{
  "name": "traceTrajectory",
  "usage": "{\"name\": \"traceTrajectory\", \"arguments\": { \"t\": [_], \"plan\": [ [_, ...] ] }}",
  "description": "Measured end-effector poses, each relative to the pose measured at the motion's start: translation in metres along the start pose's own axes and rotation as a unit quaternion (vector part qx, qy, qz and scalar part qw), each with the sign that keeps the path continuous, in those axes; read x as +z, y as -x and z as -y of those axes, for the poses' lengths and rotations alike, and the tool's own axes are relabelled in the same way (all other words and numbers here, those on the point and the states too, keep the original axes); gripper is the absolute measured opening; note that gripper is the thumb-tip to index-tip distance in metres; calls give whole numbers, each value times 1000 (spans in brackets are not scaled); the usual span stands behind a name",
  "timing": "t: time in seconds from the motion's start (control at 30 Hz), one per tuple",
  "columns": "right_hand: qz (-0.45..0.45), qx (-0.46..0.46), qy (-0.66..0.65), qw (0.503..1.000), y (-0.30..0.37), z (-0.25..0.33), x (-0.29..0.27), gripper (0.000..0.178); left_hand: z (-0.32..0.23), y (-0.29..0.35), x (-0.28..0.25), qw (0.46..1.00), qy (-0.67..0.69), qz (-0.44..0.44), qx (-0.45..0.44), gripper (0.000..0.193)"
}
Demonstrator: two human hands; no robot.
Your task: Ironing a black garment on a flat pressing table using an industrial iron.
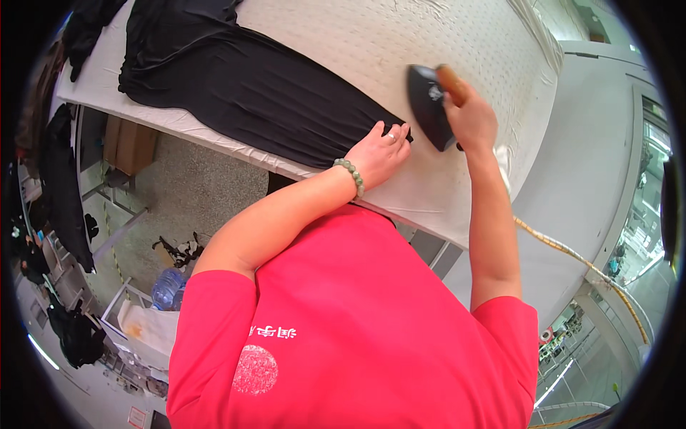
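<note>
The black garment (250, 89) lies lengthwise along the near edge of the pale padded bench (493, 53), its narrow end toward the bench's right edge. From where I stand, the worry is how close heat and skin are. The person's left hand (379, 154) rests on that narrow end, by the near edge, fingers close together; whether they pinch the cloth or only press it, I cannot tell. The right hand (471, 121) is clamped round the wooden handle of a dark iron (426, 104), which sits just past the cloth's end, toward the right edge. Its outline is blurred, so I cannot tell whether it touches the padding.

If the iron is hot, a small slip leftward could burn those fingertips. Fine creases run toward the left hand; iron over them while they are bunched and they could be pressed in hard. Lingering on such dark cloth might leave it shiny or scorched. The garment lies so near the edge that a careless tug could drag it over. A wrapped hose (572, 252) trails off beyond the right edge; should it feed the iron, a snag could jerk the right hand off line.
</note>
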State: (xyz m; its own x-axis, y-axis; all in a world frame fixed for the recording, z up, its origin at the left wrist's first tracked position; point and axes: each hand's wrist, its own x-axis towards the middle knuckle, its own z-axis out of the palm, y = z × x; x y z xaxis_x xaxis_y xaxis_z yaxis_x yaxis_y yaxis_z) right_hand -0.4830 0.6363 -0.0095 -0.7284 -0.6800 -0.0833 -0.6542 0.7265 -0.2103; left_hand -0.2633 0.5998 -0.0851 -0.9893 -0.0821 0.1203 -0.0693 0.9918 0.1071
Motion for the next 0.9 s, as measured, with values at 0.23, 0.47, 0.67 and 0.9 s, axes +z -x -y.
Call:
{"name": "traceTrajectory", "arguments": {
  "t": [0.23, 0.47, 0.67, 0.9],
  "plan": [
    [74, -279, 8, 957, -33, 67, 8, 47, 4, 2, 7, 1000, 11, -22, -7, 38],
    [180, -335, 65, 923, -29, 55, -6, 48, 39, 15, -5, 983, 83, -165, 8, 25],
    [178, -293, 85, 935, -18, 52, -2, 49, 273, 60, -67, 977, -14, -61, -203, 18],
    [178, -239, 78, 951, -16, 75, 4, 48, 422, 71, -73, 967, 70, 208, -131, 8]
  ]
}}
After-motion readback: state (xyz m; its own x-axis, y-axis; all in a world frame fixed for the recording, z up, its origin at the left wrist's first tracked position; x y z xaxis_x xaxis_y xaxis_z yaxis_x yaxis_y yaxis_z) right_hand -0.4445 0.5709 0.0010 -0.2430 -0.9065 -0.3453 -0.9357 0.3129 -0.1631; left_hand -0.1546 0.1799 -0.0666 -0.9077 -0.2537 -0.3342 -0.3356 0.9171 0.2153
